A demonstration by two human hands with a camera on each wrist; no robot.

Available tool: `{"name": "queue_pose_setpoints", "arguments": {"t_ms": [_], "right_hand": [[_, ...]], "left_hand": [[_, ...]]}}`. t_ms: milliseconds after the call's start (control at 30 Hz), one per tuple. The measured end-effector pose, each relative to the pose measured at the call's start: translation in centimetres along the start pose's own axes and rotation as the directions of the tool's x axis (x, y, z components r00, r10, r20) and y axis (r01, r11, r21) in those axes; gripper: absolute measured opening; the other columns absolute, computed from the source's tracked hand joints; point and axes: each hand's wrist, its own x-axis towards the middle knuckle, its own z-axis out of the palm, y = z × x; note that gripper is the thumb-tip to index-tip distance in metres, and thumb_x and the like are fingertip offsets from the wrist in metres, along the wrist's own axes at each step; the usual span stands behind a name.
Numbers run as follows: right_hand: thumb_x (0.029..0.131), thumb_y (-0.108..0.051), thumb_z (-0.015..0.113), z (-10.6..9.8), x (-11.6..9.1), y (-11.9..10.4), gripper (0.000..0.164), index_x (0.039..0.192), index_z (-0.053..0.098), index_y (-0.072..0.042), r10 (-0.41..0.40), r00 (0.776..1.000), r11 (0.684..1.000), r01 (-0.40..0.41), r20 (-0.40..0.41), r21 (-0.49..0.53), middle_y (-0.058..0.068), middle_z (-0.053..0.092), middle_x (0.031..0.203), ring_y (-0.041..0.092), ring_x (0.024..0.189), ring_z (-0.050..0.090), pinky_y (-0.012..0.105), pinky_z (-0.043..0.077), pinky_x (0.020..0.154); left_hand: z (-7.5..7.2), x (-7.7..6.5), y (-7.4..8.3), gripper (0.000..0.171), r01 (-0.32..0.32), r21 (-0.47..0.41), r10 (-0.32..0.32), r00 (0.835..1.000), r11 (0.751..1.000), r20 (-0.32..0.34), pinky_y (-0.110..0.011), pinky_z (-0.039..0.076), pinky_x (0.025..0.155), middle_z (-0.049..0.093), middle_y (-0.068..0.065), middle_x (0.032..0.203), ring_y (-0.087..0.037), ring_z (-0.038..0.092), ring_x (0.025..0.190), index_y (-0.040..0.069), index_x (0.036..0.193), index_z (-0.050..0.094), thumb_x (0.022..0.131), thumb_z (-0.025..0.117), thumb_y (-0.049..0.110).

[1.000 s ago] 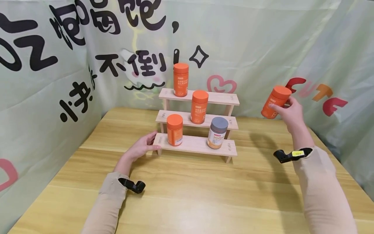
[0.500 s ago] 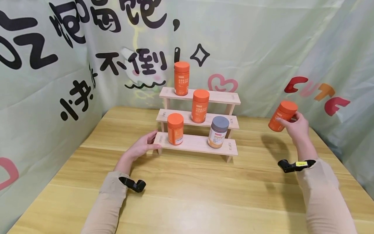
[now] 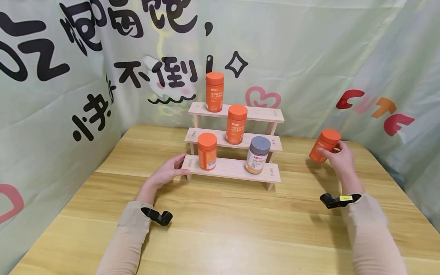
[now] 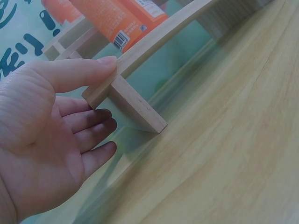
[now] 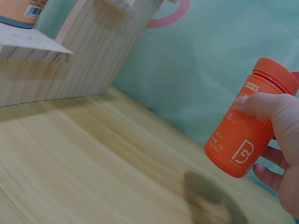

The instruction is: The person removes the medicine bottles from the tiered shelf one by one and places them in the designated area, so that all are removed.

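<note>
A: What takes up the most room?
B: A pale green backdrop (image 3: 309, 49) along the far and left sides, printed with black lettering (image 3: 53, 72).

A: Then?
B: The wood-grain table (image 3: 220, 225), with a three-step wooden stand (image 3: 229, 168) at its far middle, lowest step nearest.

A: What are the hands doing?
B: The left hand (image 3: 166, 170) grips the left end of the lowest step, thumb on top and forefinger against the other side. Its other fingers are loosely bent.

A: And the right hand (image 3: 343, 156)?
B: Well to the right of the stand, grasping an orange jar (image 5: 243, 131). The thumb presses the label side, fingers behind. The jar is held above the table, tilted with its lid leaning right, its shadow on the wood apart from its base.

A: Any other jars?
B: Four, all upright. One orange jar is left on the far top step (image 3: 214, 93), one near the middle of the second step (image 3: 236, 125), and one left on the near step (image 3: 207, 152). A grey-lidded jar (image 3: 258, 156) sits right of that last one.

A: Anything smaller?
B: A black wrist camera on each arm, left (image 3: 158, 216) and right (image 3: 338, 199).
</note>
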Motion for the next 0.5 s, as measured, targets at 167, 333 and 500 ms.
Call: {"name": "queue_pose_setpoints", "arguments": {"t_ms": [167, 333, 500], "right_hand": [[0.084, -0.028, 0.067, 0.9, -0.4, 0.5, 0.048, 0.121, 0.046, -0.004, -0.026, 0.999, 0.999, 0.027, 0.021, -0.018, -0.009, 0.047, 0.102, -0.007, 0.08, 0.044, 0.014, 0.039, 0.071], [0.084, -0.027, 0.068, 1.8, -0.5, 0.9, 0.054, 0.126, 0.044, -0.003, 0.017, 0.999, 1.0, -0.018, 0.037, 0.025, -0.009, 0.048, 0.103, -0.006, 0.082, 0.045, 0.013, 0.039, 0.072], [0.082, -0.024, 0.07, 2.5, -0.3, 1.4, 0.053, 0.124, 0.046, -0.004, 0.043, 0.999, 0.997, -0.045, 0.033, 0.069, -0.007, 0.048, 0.105, -0.004, 0.084, 0.046, 0.01, 0.043, 0.069]], "left_hand": [[0.1, 0.1, 0.0, 0.079, -0.01, -0.014, 0.01, 1.0, 1.0, 0.008, -0.045, 0.018, 0.111, 0.015, -0.026, 0.15, -0.037, 0.019, 0.136, -0.009, 0.144, 0.011, 0.086, 0.062, 0.006], [0.1, 0.1, -0.1, 0.079, -0.015, -0.018, 0.015, 1.0, 1.0, 0.005, -0.044, 0.018, 0.111, 0.016, -0.026, 0.149, -0.037, 0.02, 0.136, -0.009, 0.144, 0.011, 0.086, 0.063, 0.006], [0.0, 0.1, -0.1, 0.079, -0.006, -0.015, 0.006, 1.0, 1.0, -0.003, -0.044, 0.018, 0.111, 0.016, -0.025, 0.149, -0.036, 0.02, 0.136, -0.008, 0.145, 0.011, 0.086, 0.063, 0.006]]}}
